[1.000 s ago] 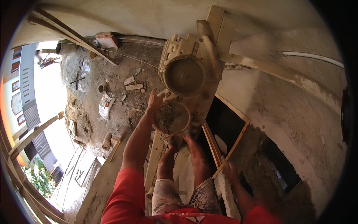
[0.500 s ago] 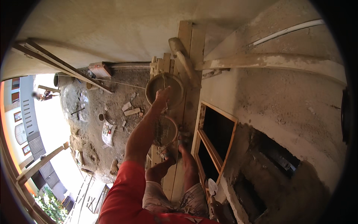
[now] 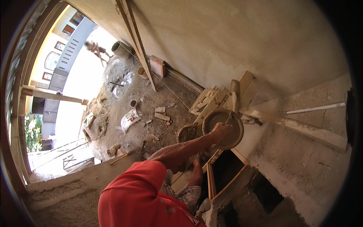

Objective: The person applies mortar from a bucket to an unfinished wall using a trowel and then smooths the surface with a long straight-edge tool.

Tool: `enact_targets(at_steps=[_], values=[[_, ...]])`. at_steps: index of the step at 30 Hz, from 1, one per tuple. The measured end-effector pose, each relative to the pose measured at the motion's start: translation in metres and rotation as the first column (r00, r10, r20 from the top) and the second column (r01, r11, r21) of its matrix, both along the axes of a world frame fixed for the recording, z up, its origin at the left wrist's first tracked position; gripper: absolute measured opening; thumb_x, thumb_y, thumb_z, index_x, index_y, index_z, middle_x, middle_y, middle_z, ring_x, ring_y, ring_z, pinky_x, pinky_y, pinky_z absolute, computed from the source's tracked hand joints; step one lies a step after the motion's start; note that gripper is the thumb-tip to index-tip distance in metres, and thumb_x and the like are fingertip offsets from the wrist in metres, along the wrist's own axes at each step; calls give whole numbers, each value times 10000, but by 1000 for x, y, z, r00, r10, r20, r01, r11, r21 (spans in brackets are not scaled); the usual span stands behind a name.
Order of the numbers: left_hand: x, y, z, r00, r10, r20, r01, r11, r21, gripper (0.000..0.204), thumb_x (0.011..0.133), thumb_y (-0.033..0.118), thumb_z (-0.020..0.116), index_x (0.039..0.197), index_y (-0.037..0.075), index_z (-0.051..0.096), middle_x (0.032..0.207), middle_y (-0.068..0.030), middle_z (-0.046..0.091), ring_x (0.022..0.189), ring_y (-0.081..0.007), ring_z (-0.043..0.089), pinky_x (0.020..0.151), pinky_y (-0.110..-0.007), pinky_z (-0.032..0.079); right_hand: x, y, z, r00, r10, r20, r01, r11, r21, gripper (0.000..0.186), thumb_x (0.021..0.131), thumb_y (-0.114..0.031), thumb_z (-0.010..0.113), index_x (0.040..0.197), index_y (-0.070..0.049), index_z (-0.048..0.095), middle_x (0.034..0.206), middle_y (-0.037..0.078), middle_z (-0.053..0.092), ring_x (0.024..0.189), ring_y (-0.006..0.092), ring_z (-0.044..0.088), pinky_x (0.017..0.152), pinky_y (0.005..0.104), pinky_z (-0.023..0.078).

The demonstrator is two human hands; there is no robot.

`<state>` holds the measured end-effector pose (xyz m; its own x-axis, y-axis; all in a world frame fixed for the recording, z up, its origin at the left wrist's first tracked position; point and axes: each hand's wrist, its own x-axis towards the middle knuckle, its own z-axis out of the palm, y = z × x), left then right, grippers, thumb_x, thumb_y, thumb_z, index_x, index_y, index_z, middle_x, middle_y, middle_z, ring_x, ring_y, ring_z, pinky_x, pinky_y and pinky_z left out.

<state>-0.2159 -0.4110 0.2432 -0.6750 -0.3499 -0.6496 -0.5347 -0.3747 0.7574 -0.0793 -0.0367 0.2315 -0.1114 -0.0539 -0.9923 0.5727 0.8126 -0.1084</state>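
Note:
My left arm in a red sleeve stretches over a round, mud-coated bucket (image 3: 235,139). My left hand (image 3: 221,132) is closed on its thin handle, above the bucket's opening. The bucket overlaps the planks and the top of a wooden window frame (image 3: 239,156). Beside it sits a second bucket (image 3: 180,138), partly hidden by the first. At the lower edge a trowel (image 3: 204,206) shows its blade next to the frame. My right hand is mostly hidden there by my shirt, around the trowel's handle as far as I can see.
A mallet-shaped wooden piece (image 3: 235,94) lies on planks (image 3: 245,81) by a stack of wood strips (image 3: 206,99). Long poles (image 3: 137,41) lean against the wall. On the dirt floor below are a sack (image 3: 129,119), broken bricks (image 3: 162,115) and a drum (image 3: 121,49). A person (image 3: 96,49) stands far off.
My view has swung round to the left. My left hand has moved the bucket away from the second one, toward the window frame. The trowel has dropped lower, more behind my shirt.

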Motion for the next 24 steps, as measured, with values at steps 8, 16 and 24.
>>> enact_targets(at_steps=[8, 16, 24], values=[[74, 36, 132, 918, -368, -147, 224, 786, -576, 397, 793, 146, 622, 1169, 44, 548, 790, -61, 547, 715, -200, 537, 609, -342, 442, 12, -104, 49, 987, 128, -94, -146, 961, -234, 359, 887, -202, 579, 1212, -57, 540, 719, 75, 579, 568, 166, 545, 517, 326, 450], [163, 39, 192, 803, 555, 218, -595, 761, 258, 361, 829, 314, 635, 746, -36, 601, 594, -43, 481, 498, -160, 440, 472, -367, 359, 49, -150, 94, 962, 238, -134, -269, 907, -324, 339, 892, -206, 571, 1195, -57, 547, 715, 72, 574, 565, 165, 537, 514, 327, 444], [268, 26, 203, 672, 717, 189, -735, 677, 45, 352, 822, 333, 642, 774, -12, 593, 576, -52, 450, 493, -188, 450, 467, -373, 356, 68, -154, 121, 939, 299, -168, -340, 879, -333, 321, 896, -211, 562, 1177, -56, 553, 711, 68, 569, 563, 163, 529, 511, 329, 438]])
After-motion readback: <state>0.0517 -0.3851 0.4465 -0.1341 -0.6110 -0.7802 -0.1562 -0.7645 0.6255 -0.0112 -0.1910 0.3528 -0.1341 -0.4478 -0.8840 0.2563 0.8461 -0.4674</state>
